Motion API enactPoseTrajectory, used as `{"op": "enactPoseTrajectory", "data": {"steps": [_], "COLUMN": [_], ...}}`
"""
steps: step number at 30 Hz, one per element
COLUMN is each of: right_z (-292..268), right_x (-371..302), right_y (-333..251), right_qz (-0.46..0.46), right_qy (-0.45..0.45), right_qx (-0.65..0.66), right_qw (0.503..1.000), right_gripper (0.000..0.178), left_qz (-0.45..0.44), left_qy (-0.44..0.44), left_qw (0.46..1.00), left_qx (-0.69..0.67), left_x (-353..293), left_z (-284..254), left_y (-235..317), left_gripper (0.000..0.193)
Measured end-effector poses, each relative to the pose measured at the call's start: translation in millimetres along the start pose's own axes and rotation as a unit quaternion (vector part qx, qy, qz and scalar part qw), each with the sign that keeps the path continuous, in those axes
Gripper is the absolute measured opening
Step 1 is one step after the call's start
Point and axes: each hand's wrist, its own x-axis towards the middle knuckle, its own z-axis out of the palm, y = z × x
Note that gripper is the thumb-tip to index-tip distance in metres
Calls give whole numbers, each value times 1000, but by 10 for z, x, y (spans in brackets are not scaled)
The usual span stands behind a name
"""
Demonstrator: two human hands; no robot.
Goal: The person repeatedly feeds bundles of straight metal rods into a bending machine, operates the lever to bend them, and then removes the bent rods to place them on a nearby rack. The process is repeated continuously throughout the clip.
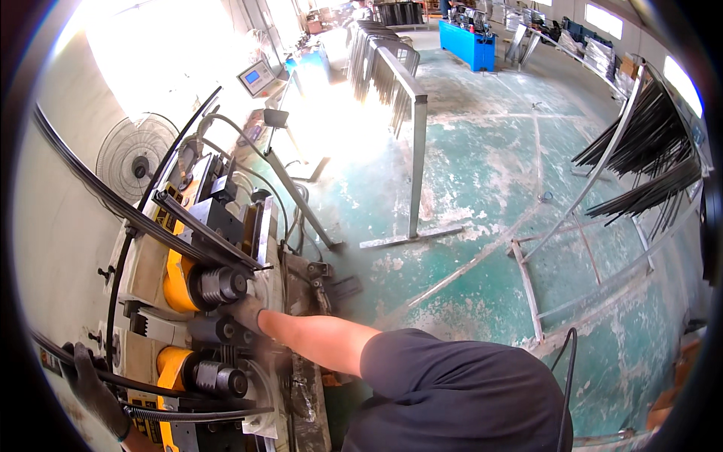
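My left hand [94, 392], in a dark glove, is closed round a long black tube [147, 386] at the lower left. This tube runs into the lower part of a bending machine with yellow-orange arms [179, 282]. My right hand [245, 313], in a greyish glove, reaches into the machine beside the upper ridged metal roller [224, 285]. Its fingers are partly hidden and blurred, so what they hold cannot be made out. Below it sits a second ridged roller [220, 379]. Another black bar [113, 202] curves across the machine's upper part.
A wall fan [139, 167] stands behind the machine. Ahead are a control panel [257, 77] and a grey metal rack [418, 162] hung with bent frames. At right, a stand holds bundled black rods [640, 139]. A blue workbench [467, 47] stands farther off on the worn green floor.
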Motion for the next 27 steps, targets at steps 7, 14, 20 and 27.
{"op": "enactPoseTrajectory", "data": {"steps": [7, 14, 20, 27], "right_z": [92, 65, 24, -88], "right_x": [174, 95, 98, 108], "right_y": [208, 128, 98, 68], "right_qz": [-73, -62, -51, -73], "right_qy": [2, -4, -8, -19], "right_qx": [-30, -28, 7, -34], "right_qw": [997, 998, 999, 997], "right_gripper": [50, 49, 50, 50], "left_qz": [-33, -33, -27, -72], "left_qy": [-11, -19, -17, -53], "left_qw": [999, 999, 999, 996], "left_qx": [-11, -32, -36, -16], "left_x": [10, 13, 15, -8], "left_z": [-27, -46, -21, -44], "left_y": [61, 33, 2, 121], "left_gripper": [50, 46, 43, 53]}}
